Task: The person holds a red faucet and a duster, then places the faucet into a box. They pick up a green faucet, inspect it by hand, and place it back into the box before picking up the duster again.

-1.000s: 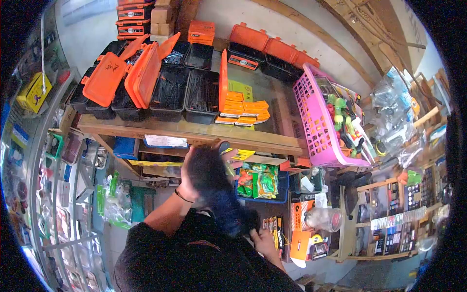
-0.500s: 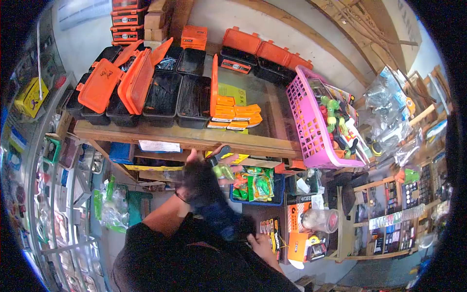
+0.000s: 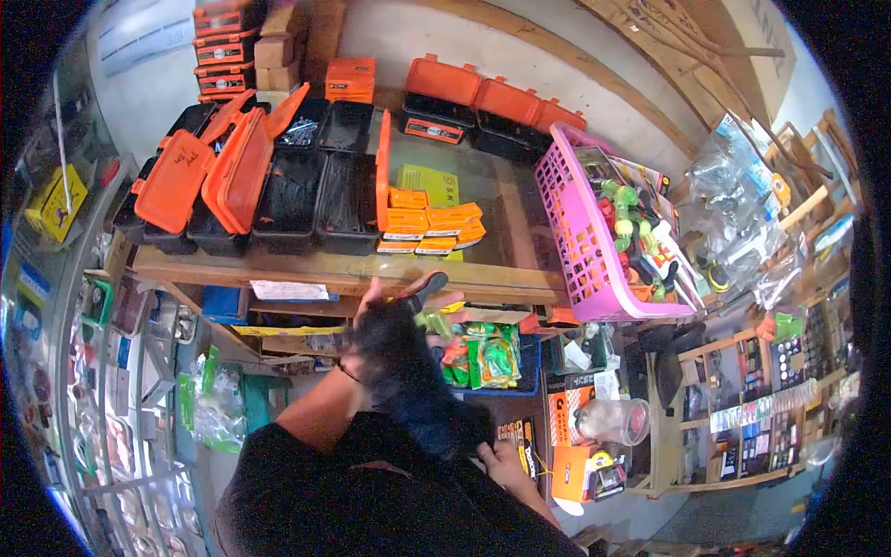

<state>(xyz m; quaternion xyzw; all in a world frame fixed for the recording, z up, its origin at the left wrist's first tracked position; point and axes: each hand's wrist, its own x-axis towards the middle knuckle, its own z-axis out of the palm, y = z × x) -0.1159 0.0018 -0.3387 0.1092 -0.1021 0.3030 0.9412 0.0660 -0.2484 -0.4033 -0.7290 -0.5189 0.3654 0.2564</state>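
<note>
A dark, fuzzy-looking cloth [image 3: 408, 381] stretches slantwise in front of my chest. My left hand [image 3: 355, 338] is closed around its upper end, the thumb pointing up and some fingertips showing on the far side. Out of the top of this bundle sticks a black and orange handle end [image 3: 432, 284]. A pale yellow-green, see-through part shows just below it; most of this object is hidden by the cloth. Lower right, my right hand [image 3: 506, 466] is closed on the cloth's other end.
Ahead stands a wooden-edged glass counter [image 3: 353, 272] with open black boxes [image 3: 290, 197], orange cartons [image 3: 432, 223] and a pink basket [image 3: 575, 241] of goods. Below it sit a blue tray [image 3: 529, 367] of green packets and a clear jar [image 3: 626, 420]. Shelves line both sides.
The view has shifted slightly, so the counter goods appear further left. My left hand and the cloth's upper end have moved slightly; both hands keep their hold.
</note>
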